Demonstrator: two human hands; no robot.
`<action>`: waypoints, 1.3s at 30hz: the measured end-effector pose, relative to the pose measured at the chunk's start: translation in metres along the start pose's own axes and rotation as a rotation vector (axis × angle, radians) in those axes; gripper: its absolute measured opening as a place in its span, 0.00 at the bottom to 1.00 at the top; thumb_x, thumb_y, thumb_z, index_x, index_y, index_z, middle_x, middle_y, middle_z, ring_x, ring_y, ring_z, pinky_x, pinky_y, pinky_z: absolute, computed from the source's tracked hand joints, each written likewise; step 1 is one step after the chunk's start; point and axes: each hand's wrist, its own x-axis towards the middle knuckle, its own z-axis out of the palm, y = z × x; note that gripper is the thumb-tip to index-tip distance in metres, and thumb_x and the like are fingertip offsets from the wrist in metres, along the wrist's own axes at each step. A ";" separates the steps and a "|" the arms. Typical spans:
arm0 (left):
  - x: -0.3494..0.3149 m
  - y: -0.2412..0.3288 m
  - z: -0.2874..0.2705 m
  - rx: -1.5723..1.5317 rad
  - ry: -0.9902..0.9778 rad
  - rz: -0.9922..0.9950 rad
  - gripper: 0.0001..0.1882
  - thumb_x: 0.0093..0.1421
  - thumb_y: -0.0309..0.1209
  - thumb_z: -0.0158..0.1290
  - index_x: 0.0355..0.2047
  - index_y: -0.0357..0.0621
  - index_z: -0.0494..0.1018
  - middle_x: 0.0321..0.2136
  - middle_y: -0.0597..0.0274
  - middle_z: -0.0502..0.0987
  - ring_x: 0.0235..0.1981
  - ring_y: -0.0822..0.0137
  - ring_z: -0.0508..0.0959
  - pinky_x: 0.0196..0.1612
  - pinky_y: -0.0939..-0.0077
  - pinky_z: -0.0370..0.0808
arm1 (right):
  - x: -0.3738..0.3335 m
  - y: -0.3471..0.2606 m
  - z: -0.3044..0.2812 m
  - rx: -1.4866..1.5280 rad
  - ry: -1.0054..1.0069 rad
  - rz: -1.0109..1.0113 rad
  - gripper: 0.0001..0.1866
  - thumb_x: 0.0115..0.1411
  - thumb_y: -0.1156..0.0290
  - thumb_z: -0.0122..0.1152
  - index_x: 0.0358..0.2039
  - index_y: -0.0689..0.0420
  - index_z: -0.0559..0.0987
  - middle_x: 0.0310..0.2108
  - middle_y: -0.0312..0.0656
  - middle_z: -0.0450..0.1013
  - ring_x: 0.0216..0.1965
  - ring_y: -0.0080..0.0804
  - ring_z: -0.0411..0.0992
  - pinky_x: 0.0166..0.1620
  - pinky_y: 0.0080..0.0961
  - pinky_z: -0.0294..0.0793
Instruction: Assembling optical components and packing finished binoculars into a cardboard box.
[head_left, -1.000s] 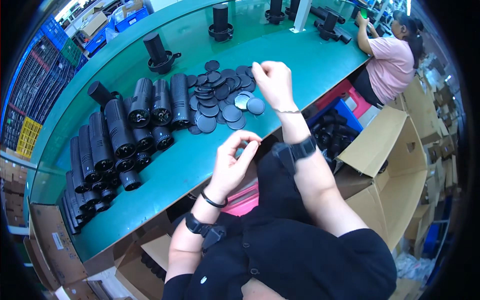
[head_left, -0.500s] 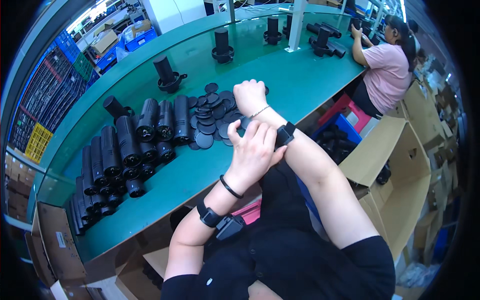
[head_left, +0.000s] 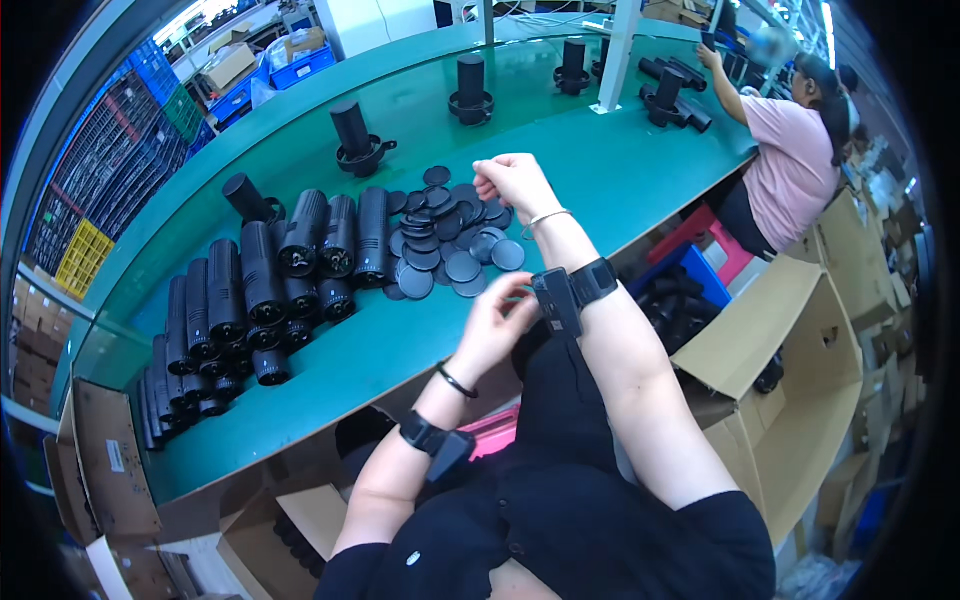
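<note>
My left hand (head_left: 492, 322) reaches across to my right wrist, its thumb and fingers closed at the side of a small black box-shaped wrist device (head_left: 558, 300). A black strap (head_left: 595, 281) holds that device round my right forearm. My right hand (head_left: 516, 183) is raised over the bench with its fingers curled into a loose fist; nothing shows in it. Below and beside it lies a loose heap of flat black discs (head_left: 462, 266). A similar black strapped device (head_left: 436, 440) sits on my left forearm.
Ribbed black cylinders (head_left: 263, 285) are stacked on the green bench (head_left: 390, 345) at left. Black tubes in ring holders (head_left: 358, 140) line the far side. Open cartons (head_left: 800, 380) and a blue bin (head_left: 705, 275) stand at right. A person in pink (head_left: 795, 150) works farther along.
My left hand has moved off the top of my right forearm to the device's side. The device's box now shows. My right fist has turned, its curled fingers now facing left.
</note>
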 end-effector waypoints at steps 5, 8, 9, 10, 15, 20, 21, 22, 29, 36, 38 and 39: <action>-0.003 0.000 0.026 0.235 0.121 0.179 0.22 0.46 0.20 0.61 0.44 0.39 0.75 0.41 0.55 0.78 0.43 0.58 0.79 0.46 0.68 0.75 | -0.001 0.013 0.007 0.047 0.016 0.210 0.12 0.57 0.61 0.61 0.23 0.55 0.78 0.21 0.36 0.75 0.21 0.21 0.73 0.21 0.16 0.62; -0.004 -0.006 0.020 0.319 0.141 0.269 0.18 0.44 0.21 0.62 0.39 0.39 0.77 0.36 0.53 0.80 0.39 0.54 0.80 0.45 0.68 0.75 | -0.003 0.020 0.010 0.139 0.011 0.259 0.13 0.57 0.60 0.61 0.22 0.55 0.77 0.21 0.34 0.74 0.22 0.20 0.72 0.21 0.18 0.61; -0.005 -0.008 0.016 0.319 0.135 0.265 0.18 0.44 0.21 0.62 0.39 0.39 0.77 0.36 0.53 0.80 0.39 0.54 0.80 0.45 0.68 0.75 | -0.003 0.021 0.011 0.143 0.016 0.263 0.13 0.57 0.60 0.61 0.22 0.55 0.77 0.21 0.34 0.74 0.22 0.20 0.72 0.21 0.18 0.61; -0.004 -0.008 0.012 0.347 0.095 0.256 0.18 0.44 0.21 0.62 0.38 0.40 0.77 0.35 0.53 0.80 0.39 0.53 0.80 0.45 0.68 0.75 | -0.003 0.022 0.012 0.159 0.006 0.261 0.12 0.57 0.60 0.60 0.22 0.54 0.77 0.21 0.34 0.74 0.21 0.20 0.72 0.21 0.18 0.61; -0.011 -0.015 0.011 0.326 0.025 0.154 0.18 0.43 0.22 0.62 0.38 0.40 0.77 0.36 0.51 0.80 0.40 0.52 0.80 0.45 0.66 0.75 | -0.002 0.024 0.019 0.057 0.020 0.212 0.12 0.54 0.60 0.61 0.23 0.56 0.78 0.21 0.37 0.75 0.23 0.25 0.74 0.22 0.22 0.66; -0.005 0.003 -0.019 0.492 0.304 0.248 0.09 0.52 0.19 0.57 0.36 0.37 0.76 0.30 0.57 0.79 0.33 0.66 0.79 0.40 0.74 0.75 | -0.003 0.029 0.020 -0.872 0.244 -0.230 0.11 0.50 0.62 0.61 0.23 0.58 0.79 0.23 0.49 0.76 0.26 0.43 0.77 0.30 0.34 0.76; -0.006 0.015 -0.027 0.393 0.404 0.157 0.09 0.52 0.19 0.57 0.35 0.37 0.76 0.30 0.56 0.78 0.32 0.63 0.78 0.40 0.73 0.75 | -0.005 0.025 0.021 -1.086 0.293 -0.352 0.11 0.49 0.63 0.61 0.23 0.58 0.79 0.24 0.52 0.76 0.28 0.48 0.78 0.33 0.38 0.78; -0.004 0.034 -0.026 0.440 0.370 0.263 0.09 0.51 0.24 0.59 0.34 0.38 0.76 0.30 0.55 0.78 0.32 0.59 0.78 0.39 0.71 0.75 | -0.007 0.015 0.026 -1.190 0.279 -0.342 0.08 0.50 0.66 0.59 0.22 0.57 0.80 0.25 0.51 0.77 0.30 0.47 0.79 0.33 0.39 0.78; 0.015 0.093 0.009 0.986 -0.009 0.439 0.23 0.48 0.40 0.65 0.42 0.45 0.73 0.36 0.61 0.77 0.42 0.62 0.74 0.52 0.61 0.57 | -0.005 0.015 0.024 -1.454 0.215 -0.399 0.06 0.51 0.70 0.57 0.23 0.52 0.82 0.25 0.43 0.78 0.30 0.40 0.79 0.30 0.35 0.77; 0.019 0.068 0.012 0.813 0.069 0.334 0.15 0.50 0.35 0.59 0.36 0.41 0.74 0.30 0.56 0.76 0.39 0.58 0.75 0.50 0.58 0.57 | -0.011 0.036 0.020 -1.638 0.133 -0.360 0.05 0.51 0.68 0.60 0.24 0.48 0.83 0.27 0.36 0.79 0.33 0.34 0.78 0.29 0.30 0.75; 0.011 0.072 0.024 0.880 0.103 0.427 0.15 0.49 0.35 0.60 0.34 0.41 0.73 0.29 0.58 0.75 0.37 0.60 0.74 0.52 0.55 0.56 | -0.014 0.041 0.023 -1.695 0.071 -0.321 0.07 0.54 0.66 0.58 0.25 0.45 0.84 0.27 0.34 0.80 0.34 0.33 0.79 0.29 0.33 0.72; 0.007 0.076 0.031 0.921 0.120 0.488 0.15 0.48 0.35 0.60 0.34 0.41 0.73 0.28 0.60 0.74 0.36 0.62 0.74 0.52 0.54 0.56 | -0.013 0.042 0.022 -1.697 0.069 -0.320 0.07 0.54 0.66 0.58 0.25 0.45 0.84 0.27 0.34 0.80 0.34 0.33 0.79 0.29 0.33 0.72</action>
